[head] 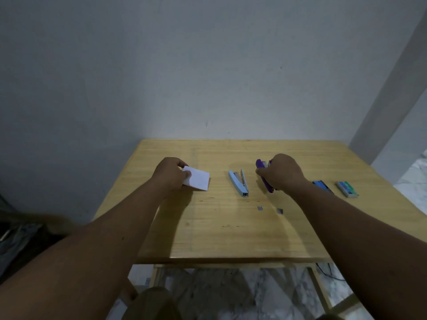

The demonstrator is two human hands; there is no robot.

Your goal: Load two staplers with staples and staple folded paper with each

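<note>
A folded white paper (198,180) is pinched at its left end by my left hand (171,175), just above the wooden table (231,227). A light blue stapler (239,183) lies in the middle of the table with its top swung open. To its right, my right hand (283,173) is closed around a purple stapler (263,175), which is partly hidden by my fingers. Two short staple strips lie nearer to me, one (260,208) left of the other (280,211).
A blue staple box (323,186) and a green staple box (347,188) sit at the right side of the table. A grey wall stands right behind the table's far edge. Marble floor and a dark cable (325,271) show below.
</note>
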